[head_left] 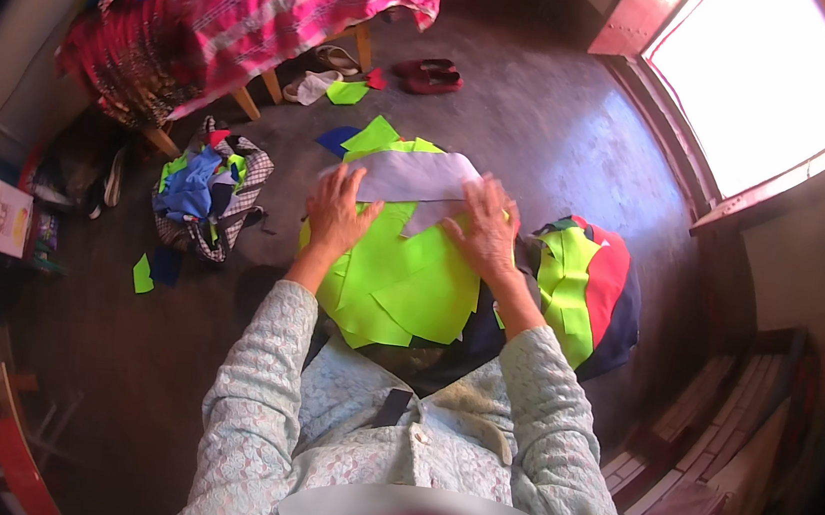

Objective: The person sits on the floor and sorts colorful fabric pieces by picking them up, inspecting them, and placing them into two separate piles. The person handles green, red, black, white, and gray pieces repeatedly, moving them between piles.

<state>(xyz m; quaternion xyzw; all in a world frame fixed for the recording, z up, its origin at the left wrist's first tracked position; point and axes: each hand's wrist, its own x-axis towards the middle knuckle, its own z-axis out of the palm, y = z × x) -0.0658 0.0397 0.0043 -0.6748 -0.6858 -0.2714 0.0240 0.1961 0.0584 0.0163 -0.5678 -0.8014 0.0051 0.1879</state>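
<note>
A pale grey piece of fabric (406, 174) lies across the far part of a heap of neon yellow-green fabric pieces (399, 291) in front of me. My left hand (339, 218) rests at the grey piece's left end, palm down with the fingers apart. At its right end lies my right hand (486, 230), fingers spread, the thumb pointing inward over the cloth. Another grey bit shows below the strip beside that thumb. Bits of blue fabric (336, 139) stick out from the heap's far left side.
Right of the heap sits a bundle of green, red and dark cloth (571, 284). A checked bag (258, 176) of scraps stands left. Beyond are a bed with a pink cover (287, 13), red shoes (429, 76) and loose green scraps (347, 93). A bright doorway (752, 92) is far right.
</note>
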